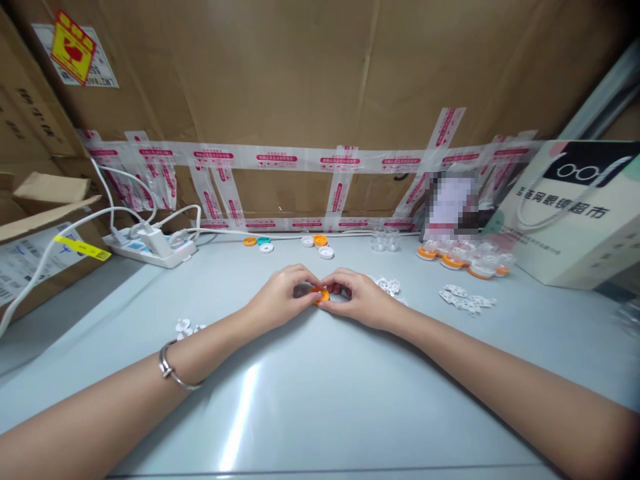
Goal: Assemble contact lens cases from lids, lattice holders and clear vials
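Note:
My left hand [280, 297] and my right hand [361, 298] meet at the middle of the grey table [310, 393]. Both pinch a small orange round cap [323, 295] between their fingertips, just above the tabletop. A silver bangle [173, 370] sits on my left wrist. A heap of small white plastic pieces [387, 285] lies right behind my right hand. A few more white pieces [186, 327] lie beside my left forearm.
Loose orange, teal and white caps [320, 241] lie near the back wall. Clear small cups [385, 239], orange-based assembled pieces [463, 259] and more white parts [467, 300] sit to the right. A power strip [150, 248] with cables stands at left, a paper bag [575, 213] at right.

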